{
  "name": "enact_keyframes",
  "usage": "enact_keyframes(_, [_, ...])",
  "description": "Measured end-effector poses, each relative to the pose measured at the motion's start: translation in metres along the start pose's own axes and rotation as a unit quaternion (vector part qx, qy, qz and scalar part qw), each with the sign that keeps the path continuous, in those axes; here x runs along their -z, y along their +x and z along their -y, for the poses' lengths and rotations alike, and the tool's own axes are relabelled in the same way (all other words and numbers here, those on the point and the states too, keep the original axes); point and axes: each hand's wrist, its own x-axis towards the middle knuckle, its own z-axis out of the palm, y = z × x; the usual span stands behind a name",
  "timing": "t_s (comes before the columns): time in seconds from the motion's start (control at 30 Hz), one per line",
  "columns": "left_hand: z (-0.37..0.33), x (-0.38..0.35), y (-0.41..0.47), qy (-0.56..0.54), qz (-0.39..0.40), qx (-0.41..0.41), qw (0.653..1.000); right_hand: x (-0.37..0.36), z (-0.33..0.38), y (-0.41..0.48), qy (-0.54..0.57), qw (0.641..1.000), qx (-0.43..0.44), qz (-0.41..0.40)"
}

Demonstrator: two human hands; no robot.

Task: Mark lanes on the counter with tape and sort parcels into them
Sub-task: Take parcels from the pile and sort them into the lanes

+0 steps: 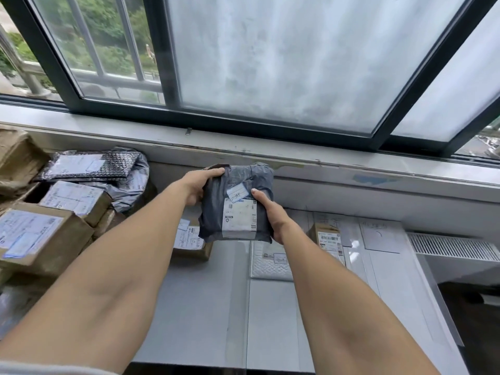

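I hold a dark grey plastic parcel [238,190] with a white shipping label up in the air above the counter [205,307]. My left hand [198,185] grips its upper left edge, fingers curled over the top. My right hand [273,215] grips its right side and lower corner, thumb on the front by a small white sticker. Below it on the counter lie a small cardboard box [190,246], a white padded mailer [270,262] and another small cardboard box [328,239]. Pale tape lines [247,307] run front to back across the grey counter.
A pile of cardboard boxes [40,236] and grey bag parcels [92,166] fills the left side. White paper sheets [378,236] lie at the counter's back right. A window sill [297,155] and sliding window run behind. A white radiator grille [454,246] is at the right.
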Motion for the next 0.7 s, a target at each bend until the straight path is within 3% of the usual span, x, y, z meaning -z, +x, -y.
enact_keyframes(0.17, [0.021,-0.007,-0.002,-0.024,0.091,0.071,0.993,0.009,0.000,0.001,0.085,0.996,0.007,0.014])
enact_keyframes(0.53, [-0.010,-0.021,-0.002,-0.088,0.067,-0.014,0.994,0.016,0.041,0.005,0.084,0.995,0.046,0.027])
enact_keyframes(0.7, [-0.016,-0.021,-0.006,-0.081,0.074,-0.016,0.994,0.018,0.050,0.001,0.083,0.994,0.056,0.033])
